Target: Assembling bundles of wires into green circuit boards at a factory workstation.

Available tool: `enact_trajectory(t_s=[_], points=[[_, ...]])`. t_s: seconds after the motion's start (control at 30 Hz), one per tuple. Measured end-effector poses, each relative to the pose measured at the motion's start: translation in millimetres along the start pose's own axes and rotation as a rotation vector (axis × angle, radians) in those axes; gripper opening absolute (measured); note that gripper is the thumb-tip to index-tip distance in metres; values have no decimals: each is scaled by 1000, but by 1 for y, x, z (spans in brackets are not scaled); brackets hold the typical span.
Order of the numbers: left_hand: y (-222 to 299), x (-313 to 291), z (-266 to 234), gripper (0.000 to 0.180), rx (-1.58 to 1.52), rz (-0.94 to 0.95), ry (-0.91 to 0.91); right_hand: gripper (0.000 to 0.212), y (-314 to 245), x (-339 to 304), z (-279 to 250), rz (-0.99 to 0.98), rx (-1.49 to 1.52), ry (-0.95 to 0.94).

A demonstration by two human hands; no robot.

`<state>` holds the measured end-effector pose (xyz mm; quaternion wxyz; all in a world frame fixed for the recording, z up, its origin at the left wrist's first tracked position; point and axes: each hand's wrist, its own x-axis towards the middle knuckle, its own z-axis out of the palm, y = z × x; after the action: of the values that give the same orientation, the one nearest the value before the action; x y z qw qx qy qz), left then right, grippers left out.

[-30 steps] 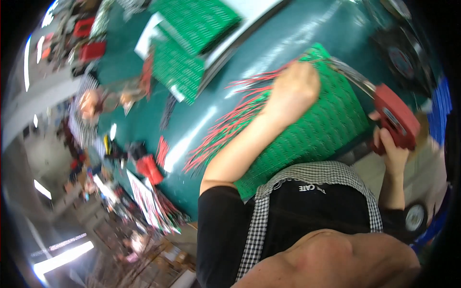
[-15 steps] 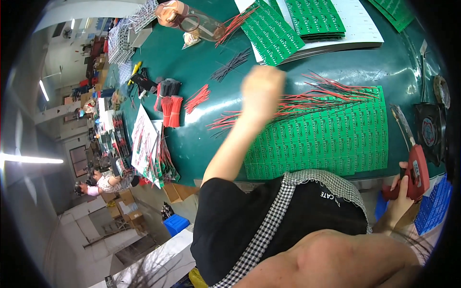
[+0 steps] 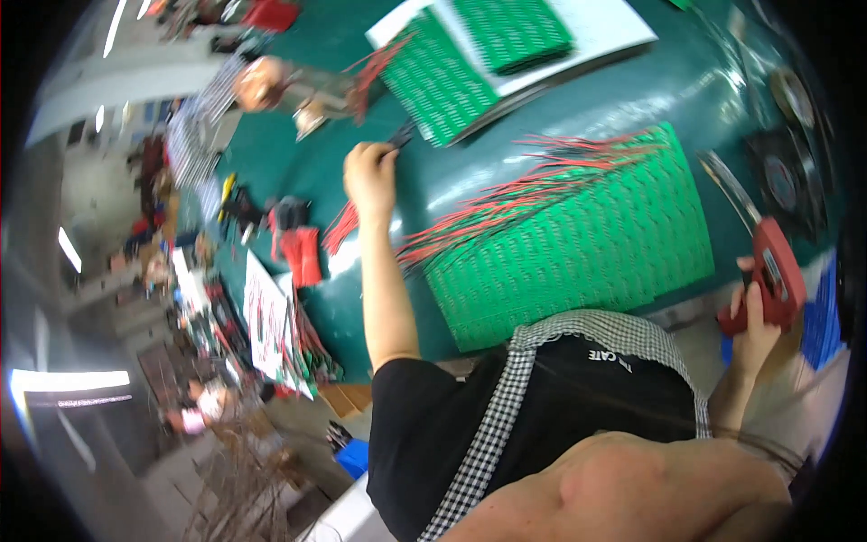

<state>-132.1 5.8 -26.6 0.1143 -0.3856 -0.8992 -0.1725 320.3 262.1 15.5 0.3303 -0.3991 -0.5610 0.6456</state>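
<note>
My left hand [image 3: 370,181] is over the small pile of black wires [image 3: 403,135], fingers bent and pinched on wire at its edge; the hand hides part of the pile. At the right, my right hand [image 3: 755,330] is wrapped round the handle of a red soldering gun [image 3: 778,271], whose long metal tip points up and away. Between them lies a wide panel of green circuit boards [image 3: 578,244]. Red and black wires [image 3: 515,203] stretch along its far edge, their loose ends sticking out to the left. A small bunch of red wires [image 3: 341,228] lies just left of my left forearm.
More green boards [image 3: 438,81] rest on a white stack of paper [image 3: 614,32] at the back. A bottle [image 3: 302,86] stands far left. Tied red wire bundles [image 3: 302,256] and wired boards [image 3: 312,348] sit at the left. A black fan-like device [image 3: 786,176] and tape roll [image 3: 792,97] are far right.
My left hand has moved left from above the board panel to the black wires. My right hand still holds the soldering gun. The whole view has tilted and shifted.
</note>
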Motion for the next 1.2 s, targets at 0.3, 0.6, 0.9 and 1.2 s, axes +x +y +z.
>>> enact_trajectory(t_s=[0.3,0.6,0.9,1.2], points=[[59,9,-36,7,-328,-144,123,34,-11,19,-3,-8,-15,-16],[292,26,37,7,-764,185,-545,31,-8,32,1,56,27,-73],[283,26,53,9,-777,-5,-554,38,-1,27,-6,128,-5,-76],[291,19,51,11,-488,115,-599,44,0,26,-8,129,-22,-103]])
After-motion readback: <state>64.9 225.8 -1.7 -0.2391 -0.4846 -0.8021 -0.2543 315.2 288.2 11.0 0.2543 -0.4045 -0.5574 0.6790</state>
